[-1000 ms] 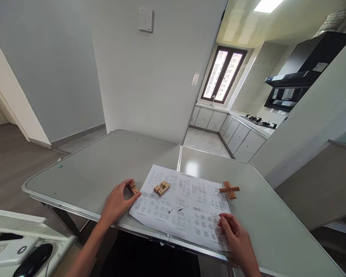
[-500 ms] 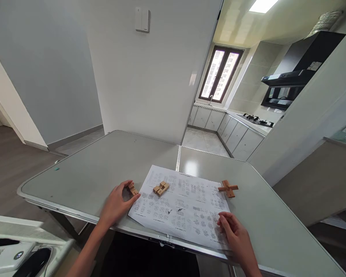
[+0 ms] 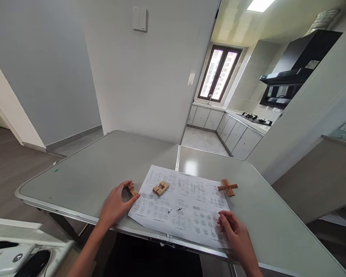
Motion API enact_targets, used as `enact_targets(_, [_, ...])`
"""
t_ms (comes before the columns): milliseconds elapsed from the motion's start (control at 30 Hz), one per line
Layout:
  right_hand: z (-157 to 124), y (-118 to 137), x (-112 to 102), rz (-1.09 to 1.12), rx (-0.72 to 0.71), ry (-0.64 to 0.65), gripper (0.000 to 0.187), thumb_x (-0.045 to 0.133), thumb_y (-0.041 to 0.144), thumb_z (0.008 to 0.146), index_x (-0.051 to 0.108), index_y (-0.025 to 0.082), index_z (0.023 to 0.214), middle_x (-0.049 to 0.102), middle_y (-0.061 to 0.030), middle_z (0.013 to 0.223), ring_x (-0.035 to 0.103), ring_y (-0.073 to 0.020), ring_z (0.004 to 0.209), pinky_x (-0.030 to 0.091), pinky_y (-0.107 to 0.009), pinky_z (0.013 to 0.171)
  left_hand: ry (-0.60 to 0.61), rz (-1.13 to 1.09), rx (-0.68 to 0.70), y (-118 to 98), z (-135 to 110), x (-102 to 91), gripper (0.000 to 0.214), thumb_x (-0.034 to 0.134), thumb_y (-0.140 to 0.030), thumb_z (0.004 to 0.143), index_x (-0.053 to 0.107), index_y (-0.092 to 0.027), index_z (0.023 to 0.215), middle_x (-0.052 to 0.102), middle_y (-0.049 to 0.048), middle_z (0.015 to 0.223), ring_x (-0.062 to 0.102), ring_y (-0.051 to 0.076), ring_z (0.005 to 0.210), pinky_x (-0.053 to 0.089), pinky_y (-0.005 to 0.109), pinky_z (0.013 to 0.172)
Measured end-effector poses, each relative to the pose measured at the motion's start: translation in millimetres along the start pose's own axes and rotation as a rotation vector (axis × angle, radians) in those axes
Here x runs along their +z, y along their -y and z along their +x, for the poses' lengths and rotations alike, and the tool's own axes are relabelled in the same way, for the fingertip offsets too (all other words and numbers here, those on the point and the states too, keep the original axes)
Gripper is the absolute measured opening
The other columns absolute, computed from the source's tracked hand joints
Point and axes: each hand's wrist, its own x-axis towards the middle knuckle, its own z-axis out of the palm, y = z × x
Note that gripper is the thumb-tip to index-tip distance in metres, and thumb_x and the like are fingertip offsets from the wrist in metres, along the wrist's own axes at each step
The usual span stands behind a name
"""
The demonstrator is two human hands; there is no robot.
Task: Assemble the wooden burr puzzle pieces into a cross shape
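Observation:
My left hand (image 3: 117, 202) is closed round a notched wooden puzzle piece (image 3: 133, 190) at the left edge of a printed paper sheet (image 3: 187, 209). Thumb and fingers sit on either side of that piece, and part of it is hidden. On the sheet's upper left rest notched light wooden puzzle pieces (image 3: 160, 188) set together. Over the sheet's right edge, my right hand (image 3: 236, 232) has its fingers curled in with the thumb against them; anything inside is hidden. Beyond it, a cross of joined wooden puzzle pieces (image 3: 227, 187) lies at the sheet's upper right corner.
The sheet lies across the seam of a grey folding table (image 3: 103, 161). A small green bit (image 3: 55, 170) is near the table's left edge. At lower left stands a white surface holding a white box (image 3: 10, 256) and a dark object. A wall rises behind the table.
The view has shifted very slightly. Both hands and the wooden pieces keep their places on the table.

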Motion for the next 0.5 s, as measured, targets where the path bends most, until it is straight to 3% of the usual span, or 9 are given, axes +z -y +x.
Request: enact_targets(500, [0.7, 1.3, 1.0, -0.028, -0.014, -0.017, 0.052, 0.065, 0.070, 0.083, 0.069, 0.021, 0.098, 0.069, -0.0015, 0.072, 0.063, -0.0200, 0.063, 0.051, -0.029, 0.060, -0.015, -0.003, 0.003, -0.1, -0.1, 0.2, 0.067, 0.065, -0.066, 0.083, 0.057, -0.025, 0.135, 0.070, 0.0097, 0.136, 0.064, 0.033, 0.126, 0.052, 0.047, 0.105])
